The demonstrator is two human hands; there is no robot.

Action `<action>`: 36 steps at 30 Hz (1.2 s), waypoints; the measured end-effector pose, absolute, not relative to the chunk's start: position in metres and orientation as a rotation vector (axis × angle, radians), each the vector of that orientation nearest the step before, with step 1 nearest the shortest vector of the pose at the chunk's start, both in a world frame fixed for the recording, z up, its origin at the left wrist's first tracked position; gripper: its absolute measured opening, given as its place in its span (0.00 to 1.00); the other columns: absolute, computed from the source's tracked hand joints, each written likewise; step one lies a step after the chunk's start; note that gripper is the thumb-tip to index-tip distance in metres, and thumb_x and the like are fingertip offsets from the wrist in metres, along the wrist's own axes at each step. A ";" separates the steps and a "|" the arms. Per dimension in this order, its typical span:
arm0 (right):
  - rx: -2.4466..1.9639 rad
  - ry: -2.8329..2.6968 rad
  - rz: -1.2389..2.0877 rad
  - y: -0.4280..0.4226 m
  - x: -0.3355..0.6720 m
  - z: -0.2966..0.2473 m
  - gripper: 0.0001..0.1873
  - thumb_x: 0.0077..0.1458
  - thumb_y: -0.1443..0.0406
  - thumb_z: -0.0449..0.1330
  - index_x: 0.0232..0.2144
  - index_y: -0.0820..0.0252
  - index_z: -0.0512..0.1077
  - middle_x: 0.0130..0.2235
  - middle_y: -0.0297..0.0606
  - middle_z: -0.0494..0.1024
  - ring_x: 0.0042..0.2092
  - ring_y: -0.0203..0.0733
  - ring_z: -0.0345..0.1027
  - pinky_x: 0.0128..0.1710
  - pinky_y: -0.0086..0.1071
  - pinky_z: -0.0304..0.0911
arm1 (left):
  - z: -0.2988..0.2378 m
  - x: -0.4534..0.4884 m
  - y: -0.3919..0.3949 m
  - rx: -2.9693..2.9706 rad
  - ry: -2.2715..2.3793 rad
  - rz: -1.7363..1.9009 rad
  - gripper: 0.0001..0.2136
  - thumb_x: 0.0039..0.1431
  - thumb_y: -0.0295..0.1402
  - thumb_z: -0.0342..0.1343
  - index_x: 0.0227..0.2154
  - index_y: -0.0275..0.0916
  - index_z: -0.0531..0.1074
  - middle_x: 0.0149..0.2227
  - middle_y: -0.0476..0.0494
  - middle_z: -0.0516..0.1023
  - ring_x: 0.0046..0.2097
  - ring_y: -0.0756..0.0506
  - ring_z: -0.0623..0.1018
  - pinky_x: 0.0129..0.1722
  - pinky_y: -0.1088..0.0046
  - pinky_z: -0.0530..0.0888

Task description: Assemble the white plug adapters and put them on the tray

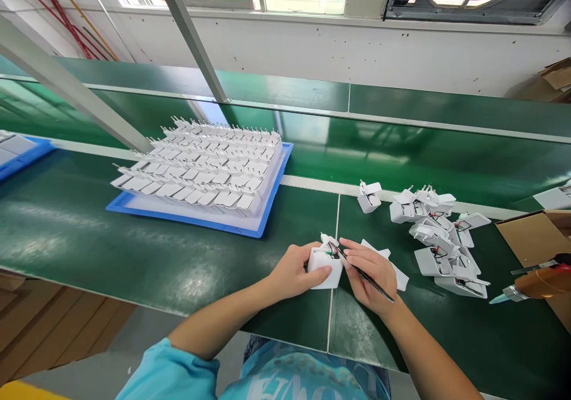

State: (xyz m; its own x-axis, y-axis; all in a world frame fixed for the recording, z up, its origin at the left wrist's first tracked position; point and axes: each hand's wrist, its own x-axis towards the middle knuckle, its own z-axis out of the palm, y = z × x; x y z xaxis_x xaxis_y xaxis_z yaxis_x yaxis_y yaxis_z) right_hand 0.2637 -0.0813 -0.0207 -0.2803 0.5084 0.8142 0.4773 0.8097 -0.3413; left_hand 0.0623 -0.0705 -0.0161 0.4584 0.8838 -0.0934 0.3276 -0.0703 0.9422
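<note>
My left hand (292,272) grips a white plastic charger housing (324,264) on the green bench, its open top showing red and black wires. My right hand (370,272) pinches thin black tweezers (366,275) whose tip reaches into the housing's opening. Under and just right of my right hand lie flat white cover pieces (398,276). Both hands are closed around what they hold.
A blue tray (198,219) with rows of several white housings stands at the left. A loose heap of white housings (439,239) lies at the right, one apart (369,196). A cardboard box (533,236) and an amber dispenser nozzle (530,285) sit far right.
</note>
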 end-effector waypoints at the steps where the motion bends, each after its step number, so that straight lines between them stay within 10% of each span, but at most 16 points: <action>1: -0.750 -1.917 0.059 -0.081 0.264 -0.022 0.16 0.56 0.76 0.58 0.46 0.59 0.68 0.37 0.41 0.80 0.47 0.48 0.79 0.41 0.37 0.79 | -0.015 0.062 -0.070 1.631 1.069 0.639 0.14 0.53 0.43 0.54 0.30 0.35 0.71 0.24 0.51 0.68 0.25 0.51 0.65 0.26 0.76 0.61; 36: -0.725 -1.706 0.226 -0.084 0.264 -0.018 0.21 0.54 0.77 0.58 0.49 0.56 0.70 0.40 0.40 0.82 0.44 0.46 0.80 0.43 0.42 0.79 | -0.007 0.062 -0.067 1.579 1.055 0.592 0.16 0.54 0.42 0.53 0.35 0.33 0.75 0.27 0.49 0.71 0.27 0.50 0.67 0.27 0.76 0.63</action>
